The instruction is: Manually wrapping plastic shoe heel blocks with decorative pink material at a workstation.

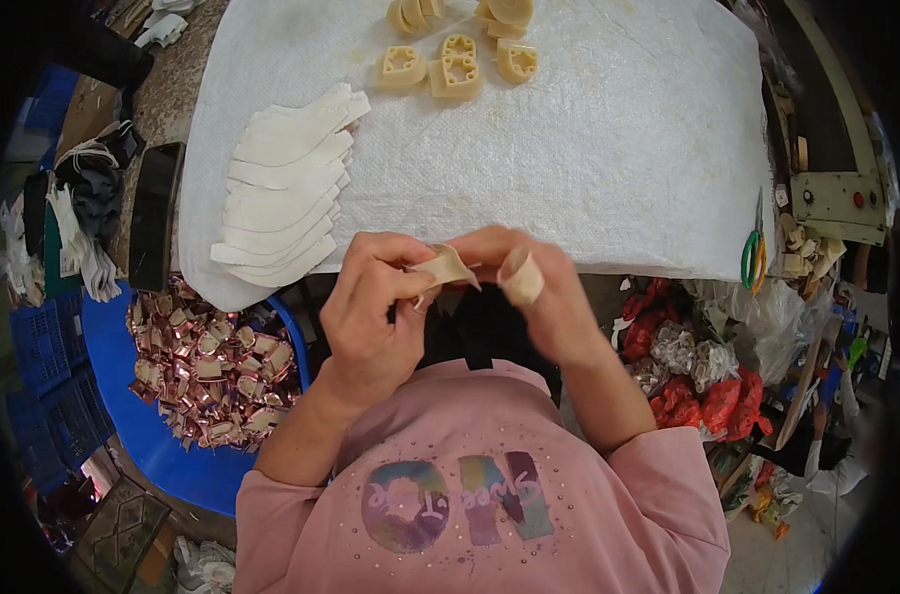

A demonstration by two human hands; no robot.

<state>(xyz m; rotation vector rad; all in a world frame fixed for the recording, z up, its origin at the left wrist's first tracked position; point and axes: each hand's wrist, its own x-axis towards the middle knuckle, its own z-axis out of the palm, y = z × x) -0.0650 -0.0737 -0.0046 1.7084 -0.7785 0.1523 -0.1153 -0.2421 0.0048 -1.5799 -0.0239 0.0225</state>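
Observation:
My left hand (371,307) pinches a small beige curved piece (445,265) at the table's near edge. Its fingers are closed, and a thin pointed end sticks out toward the right hand. My right hand (552,297), partly smeared by motion, holds a cream rounded piece (521,277) against its palm. Its fingertips reach over to the piece in the left hand. To the left of my hands, a fanned stack of white curved strips (286,188) lies on the white woven sheet (568,148). Several cream U-shaped blocks with hollows (457,77) stand at the far side.
At my left, a blue plastic seat or tub (163,441) carries a heap of shiny pink and beige pieces (217,366). A dark phone (157,213) lies beside the sheet. Scissors with green and orange handles (755,252) rest at the right edge, near red plastic bags (727,401).

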